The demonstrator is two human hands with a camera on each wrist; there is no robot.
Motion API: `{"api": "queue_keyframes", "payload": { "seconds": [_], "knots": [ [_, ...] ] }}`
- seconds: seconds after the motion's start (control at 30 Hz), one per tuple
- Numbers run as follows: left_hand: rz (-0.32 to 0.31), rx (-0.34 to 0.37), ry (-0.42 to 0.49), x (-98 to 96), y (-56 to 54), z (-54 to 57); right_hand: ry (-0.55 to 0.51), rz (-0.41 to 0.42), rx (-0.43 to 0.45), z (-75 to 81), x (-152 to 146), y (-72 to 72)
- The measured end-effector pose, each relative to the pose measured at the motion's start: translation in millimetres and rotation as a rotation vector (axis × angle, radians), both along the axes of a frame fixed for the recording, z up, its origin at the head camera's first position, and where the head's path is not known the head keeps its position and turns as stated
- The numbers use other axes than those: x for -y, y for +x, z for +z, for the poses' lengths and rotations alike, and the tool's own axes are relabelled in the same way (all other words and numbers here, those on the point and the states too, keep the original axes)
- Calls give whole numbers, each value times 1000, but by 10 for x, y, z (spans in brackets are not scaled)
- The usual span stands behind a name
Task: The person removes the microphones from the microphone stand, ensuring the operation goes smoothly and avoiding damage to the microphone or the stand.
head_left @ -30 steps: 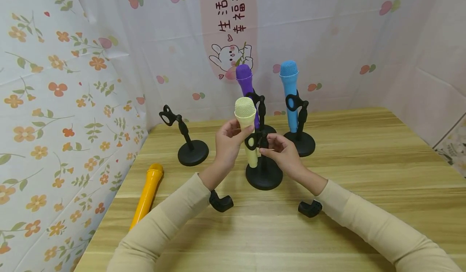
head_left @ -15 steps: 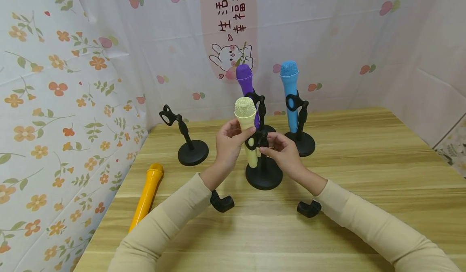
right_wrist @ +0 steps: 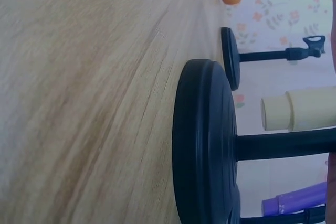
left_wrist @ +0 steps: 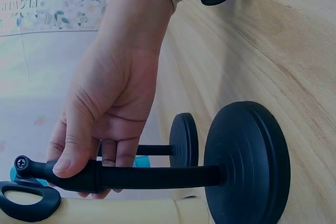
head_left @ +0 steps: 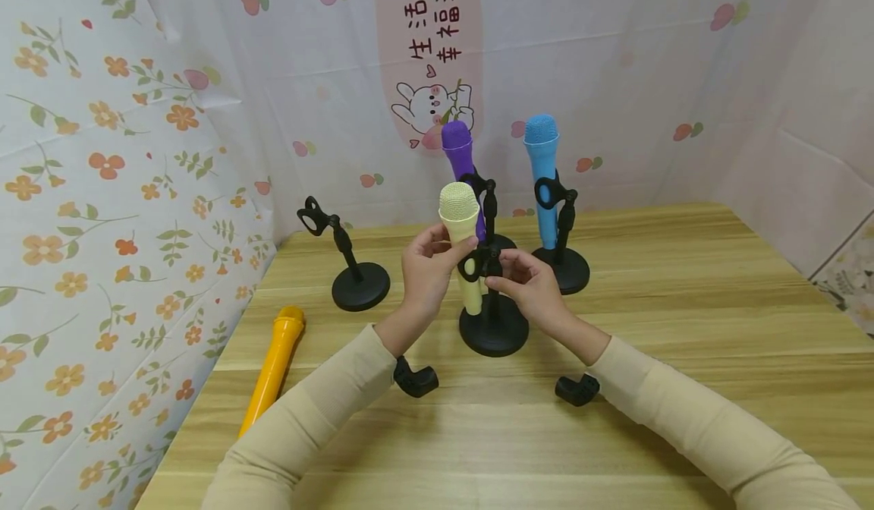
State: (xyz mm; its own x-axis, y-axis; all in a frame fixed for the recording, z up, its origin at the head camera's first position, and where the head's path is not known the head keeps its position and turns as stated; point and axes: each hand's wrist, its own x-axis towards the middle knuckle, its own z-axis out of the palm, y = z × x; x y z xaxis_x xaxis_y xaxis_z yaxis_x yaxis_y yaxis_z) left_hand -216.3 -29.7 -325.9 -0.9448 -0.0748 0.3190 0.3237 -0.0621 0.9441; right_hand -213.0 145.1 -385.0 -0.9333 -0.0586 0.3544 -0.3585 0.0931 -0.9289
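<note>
A cream microphone (head_left: 459,205) stands tilted in the ring clip of a black desk stand (head_left: 493,337) in the head view. Thumb and fingers of my left hand (head_left: 425,267) grip its body just below the mesh head. From the other side, my right hand (head_left: 534,288) pinches the neck of that stand, under the clip. The left wrist view shows this right hand (left_wrist: 113,87) with its thumb on the stand's neck (left_wrist: 79,176). In the right wrist view, the lower end of the cream microphone (right_wrist: 304,109) hangs beside the post, above the round base (right_wrist: 202,140).
Behind stand a purple microphone (head_left: 457,142) and a blue microphone (head_left: 542,149), each in a black stand. A bare stand (head_left: 362,286) is at the left, its clip holding nothing. An orange microphone (head_left: 276,358) lies on the wooden table (head_left: 492,449) near my left sleeve. Patterned cloth (head_left: 307,62) hangs behind.
</note>
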Motion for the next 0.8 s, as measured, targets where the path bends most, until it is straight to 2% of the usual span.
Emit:
{"api": "queue_keyframes", "payload": {
  "seconds": [0.3, 0.6, 0.7, 0.8],
  "knots": [
    [4, 16, -6, 18, 3, -3, 12, -1, 0, 8, 1, 4],
    [1, 18, 4, 12, -4, -2, 26, 11, -29, 267, 61, 207],
    [4, 21, 17, 11, 0, 7, 38, 14, -27, 273, 63, 207],
    [0, 23, 35, 13, 4, 19, 34, 15, -18, 185, 43, 131]
  ]
}}
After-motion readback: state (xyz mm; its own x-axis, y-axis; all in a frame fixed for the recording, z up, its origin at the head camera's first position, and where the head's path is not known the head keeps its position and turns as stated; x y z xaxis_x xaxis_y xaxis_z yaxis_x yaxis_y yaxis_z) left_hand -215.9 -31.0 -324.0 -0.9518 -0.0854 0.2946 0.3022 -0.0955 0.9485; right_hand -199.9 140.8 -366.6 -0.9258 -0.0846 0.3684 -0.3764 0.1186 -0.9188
